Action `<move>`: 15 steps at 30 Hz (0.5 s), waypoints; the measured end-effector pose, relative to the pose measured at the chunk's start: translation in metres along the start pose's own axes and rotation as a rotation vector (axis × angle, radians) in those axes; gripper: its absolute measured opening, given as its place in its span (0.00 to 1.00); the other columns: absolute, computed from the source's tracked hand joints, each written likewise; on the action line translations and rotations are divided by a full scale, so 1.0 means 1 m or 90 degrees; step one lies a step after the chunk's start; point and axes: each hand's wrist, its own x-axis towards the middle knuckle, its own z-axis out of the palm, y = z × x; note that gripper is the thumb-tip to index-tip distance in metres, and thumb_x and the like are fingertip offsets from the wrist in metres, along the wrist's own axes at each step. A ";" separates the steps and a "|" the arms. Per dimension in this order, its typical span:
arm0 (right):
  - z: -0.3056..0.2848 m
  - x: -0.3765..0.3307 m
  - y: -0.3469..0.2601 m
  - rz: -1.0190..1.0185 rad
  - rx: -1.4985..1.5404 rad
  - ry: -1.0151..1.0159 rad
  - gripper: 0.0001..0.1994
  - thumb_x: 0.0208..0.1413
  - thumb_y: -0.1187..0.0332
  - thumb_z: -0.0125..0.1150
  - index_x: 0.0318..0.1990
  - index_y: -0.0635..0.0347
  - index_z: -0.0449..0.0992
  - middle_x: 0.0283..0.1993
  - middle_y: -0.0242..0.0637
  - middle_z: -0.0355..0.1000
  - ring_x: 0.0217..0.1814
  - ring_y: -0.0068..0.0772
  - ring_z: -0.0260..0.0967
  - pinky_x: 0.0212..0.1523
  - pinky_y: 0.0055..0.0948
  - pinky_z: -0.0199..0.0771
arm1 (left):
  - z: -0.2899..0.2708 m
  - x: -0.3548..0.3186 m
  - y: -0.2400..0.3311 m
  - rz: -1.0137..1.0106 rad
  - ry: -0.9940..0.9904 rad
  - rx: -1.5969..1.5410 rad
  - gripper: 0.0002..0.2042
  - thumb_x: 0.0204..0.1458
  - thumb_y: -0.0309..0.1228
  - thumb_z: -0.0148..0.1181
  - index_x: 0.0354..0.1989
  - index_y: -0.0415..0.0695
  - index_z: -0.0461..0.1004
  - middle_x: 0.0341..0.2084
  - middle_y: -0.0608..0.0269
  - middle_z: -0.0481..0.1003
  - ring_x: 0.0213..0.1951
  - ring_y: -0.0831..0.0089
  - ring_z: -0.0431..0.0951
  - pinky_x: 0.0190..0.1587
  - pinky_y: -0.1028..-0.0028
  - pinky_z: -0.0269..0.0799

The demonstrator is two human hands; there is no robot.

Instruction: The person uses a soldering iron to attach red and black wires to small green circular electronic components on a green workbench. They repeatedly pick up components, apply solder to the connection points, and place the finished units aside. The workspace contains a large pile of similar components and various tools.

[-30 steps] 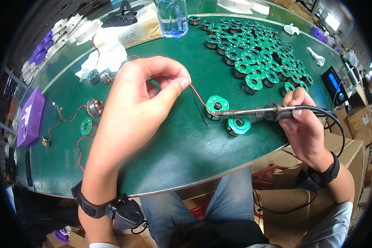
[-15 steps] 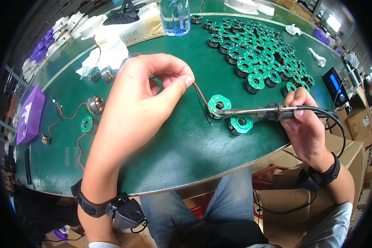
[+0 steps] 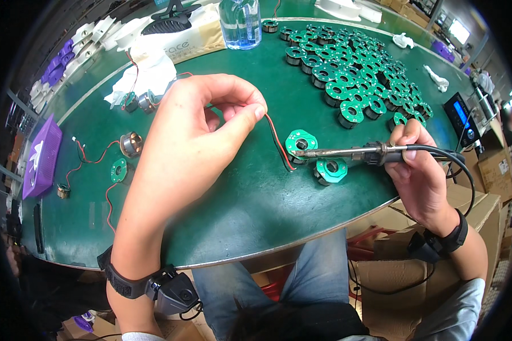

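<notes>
Between thumb and fingertips, my left hand (image 3: 210,122) pinches a pair of thin red and black wires (image 3: 279,141). Their free ends hang beside a green ring-shaped circuit board (image 3: 302,138) on a round motor part. My right hand (image 3: 415,165) grips a soldering iron (image 3: 375,153) like a pen, its tip lying across the near edge of that board. A second ring board (image 3: 331,170) sits just below the iron, close to the first. What lies inside my left palm is hidden.
Many similar ring-board parts (image 3: 352,85) crowd the far right of the green table (image 3: 250,216). A soldering station (image 3: 461,119) stands at right. A bottle (image 3: 240,25), tissue pack (image 3: 193,42) and purple basket (image 3: 40,159) are at the back and left, near several wired motors (image 3: 132,144).
The red wire's end has come away from the board's edge and now hangs next to the black one. Both hands stay nearly in place.
</notes>
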 end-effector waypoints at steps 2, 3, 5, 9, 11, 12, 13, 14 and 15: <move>-0.003 -0.001 0.001 0.004 0.001 -0.001 0.07 0.44 0.70 0.52 0.30 0.56 0.60 0.28 0.29 0.56 0.20 0.13 0.47 0.20 0.12 0.49 | 0.000 0.000 0.001 0.005 -0.001 0.007 0.04 0.46 0.26 0.54 0.26 0.37 0.70 0.23 0.70 0.68 0.28 0.85 0.64 0.30 0.83 0.58; -0.001 0.000 0.000 0.013 0.017 0.021 0.07 0.44 0.71 0.52 0.30 0.56 0.60 0.29 0.29 0.57 0.20 0.13 0.47 0.19 0.12 0.49 | -0.001 -0.001 0.002 0.009 0.001 0.017 0.04 0.46 0.26 0.54 0.25 0.37 0.70 0.23 0.70 0.68 0.27 0.85 0.64 0.30 0.84 0.58; 0.001 0.002 -0.004 0.032 0.050 0.064 0.07 0.44 0.71 0.51 0.30 0.56 0.60 0.30 0.29 0.58 0.20 0.13 0.48 0.19 0.12 0.49 | -0.004 -0.003 0.003 0.017 0.004 0.037 0.04 0.45 0.25 0.54 0.25 0.38 0.70 0.22 0.70 0.68 0.27 0.85 0.64 0.29 0.84 0.58; -0.006 0.004 -0.013 -0.003 0.058 0.057 0.06 0.44 0.72 0.50 0.30 0.56 0.60 0.32 0.29 0.59 0.20 0.13 0.48 0.19 0.13 0.49 | -0.002 -0.006 0.013 0.071 0.015 0.059 0.02 0.43 0.24 0.54 0.22 0.40 0.70 0.20 0.72 0.68 0.25 0.85 0.65 0.27 0.84 0.56; -0.002 0.003 -0.020 -0.008 0.066 0.067 0.05 0.45 0.72 0.50 0.27 0.56 0.61 0.28 0.28 0.60 0.20 0.13 0.47 0.20 0.14 0.48 | -0.005 -0.018 0.030 0.176 0.001 0.097 0.02 0.38 0.21 0.55 0.20 0.41 0.70 0.19 0.69 0.69 0.25 0.80 0.66 0.27 0.81 0.58; -0.002 0.003 -0.021 -0.009 0.063 0.081 0.04 0.45 0.73 0.50 0.25 0.56 0.61 0.27 0.28 0.60 0.20 0.13 0.47 0.20 0.14 0.47 | -0.003 -0.024 0.033 0.218 -0.018 0.120 0.03 0.36 0.20 0.56 0.19 0.41 0.70 0.18 0.67 0.69 0.25 0.77 0.67 0.27 0.79 0.59; -0.005 0.002 -0.021 -0.005 0.069 0.088 0.05 0.45 0.73 0.51 0.25 0.56 0.61 0.27 0.27 0.60 0.21 0.13 0.47 0.20 0.14 0.47 | 0.001 -0.031 0.036 0.228 -0.047 0.135 0.04 0.34 0.20 0.57 0.19 0.41 0.70 0.19 0.67 0.69 0.25 0.74 0.68 0.28 0.77 0.61; -0.010 0.002 -0.022 -0.011 0.069 0.087 0.05 0.45 0.73 0.51 0.24 0.56 0.60 0.27 0.27 0.60 0.21 0.13 0.47 0.20 0.14 0.47 | 0.005 -0.038 0.038 0.238 -0.076 0.150 0.05 0.32 0.19 0.58 0.19 0.42 0.70 0.19 0.66 0.69 0.25 0.71 0.68 0.29 0.75 0.62; -0.006 0.004 -0.023 -0.013 0.083 0.063 0.05 0.45 0.73 0.51 0.24 0.56 0.60 0.27 0.27 0.60 0.21 0.12 0.47 0.20 0.14 0.47 | 0.002 -0.055 0.050 0.224 -0.082 0.164 0.06 0.31 0.20 0.59 0.20 0.43 0.71 0.18 0.67 0.69 0.25 0.68 0.68 0.31 0.73 0.63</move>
